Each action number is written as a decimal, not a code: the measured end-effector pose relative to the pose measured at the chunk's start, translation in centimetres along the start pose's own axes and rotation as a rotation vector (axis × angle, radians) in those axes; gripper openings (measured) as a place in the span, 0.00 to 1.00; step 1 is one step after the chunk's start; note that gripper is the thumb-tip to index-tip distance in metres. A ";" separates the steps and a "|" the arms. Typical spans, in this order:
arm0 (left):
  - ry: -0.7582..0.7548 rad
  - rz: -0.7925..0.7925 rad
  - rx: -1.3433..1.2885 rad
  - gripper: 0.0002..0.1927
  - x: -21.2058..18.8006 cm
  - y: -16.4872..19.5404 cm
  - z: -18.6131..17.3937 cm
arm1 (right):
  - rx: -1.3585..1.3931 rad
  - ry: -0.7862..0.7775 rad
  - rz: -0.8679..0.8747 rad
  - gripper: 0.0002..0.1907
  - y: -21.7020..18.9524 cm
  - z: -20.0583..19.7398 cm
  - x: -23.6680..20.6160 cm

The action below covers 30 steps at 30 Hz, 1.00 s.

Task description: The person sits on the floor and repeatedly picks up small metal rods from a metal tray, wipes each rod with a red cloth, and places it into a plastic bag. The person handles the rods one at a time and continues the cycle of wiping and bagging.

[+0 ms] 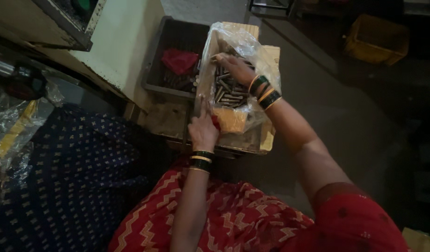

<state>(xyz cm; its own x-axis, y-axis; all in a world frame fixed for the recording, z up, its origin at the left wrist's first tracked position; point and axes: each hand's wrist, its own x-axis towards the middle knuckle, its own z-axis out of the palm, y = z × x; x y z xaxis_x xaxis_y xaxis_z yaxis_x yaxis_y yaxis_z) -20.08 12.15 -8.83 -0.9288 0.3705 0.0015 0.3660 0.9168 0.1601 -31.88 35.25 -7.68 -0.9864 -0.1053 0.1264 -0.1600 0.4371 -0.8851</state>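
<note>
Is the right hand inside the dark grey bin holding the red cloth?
No, the right hand reaches into the plastic-lined box of metal pins, beside the grey bin.

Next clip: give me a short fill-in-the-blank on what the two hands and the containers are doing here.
1. The right hand reaches into a clear plastic bag full of small ____ cylindrical parts.
2. The left hand rests at the near edge of the ____ box lined by the bag.
3. Left of that box, a grey tray holds a ____ cloth.

Missing words: metal; wooden; red
</note>
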 end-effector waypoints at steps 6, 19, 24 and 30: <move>-0.026 -0.085 0.115 0.47 -0.1 0.3 1.5 | -0.806 0.119 0.180 0.26 2.2 -3.8 0.4; 0.049 -0.076 0.159 0.45 -0.7 0.4 2.6 | -0.954 -0.047 0.252 0.33 3.2 -5.7 0.3; -0.002 -0.093 0.163 0.45 -0.4 0.4 3.0 | -0.887 -0.125 0.144 0.25 3.6 -6.7 1.1; 0.085 -0.094 0.119 0.38 -0.3 0.5 3.8 | -0.885 -0.147 0.253 0.30 3.8 -5.1 -0.1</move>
<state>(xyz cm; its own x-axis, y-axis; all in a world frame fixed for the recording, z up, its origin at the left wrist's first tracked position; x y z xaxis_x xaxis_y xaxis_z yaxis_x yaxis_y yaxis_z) -19.43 13.04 -12.48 -0.9589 0.2735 0.0759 0.2773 0.9597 0.0452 -32.55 41.45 -8.74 -0.9908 0.0005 -0.1355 0.0289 0.9778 -0.2074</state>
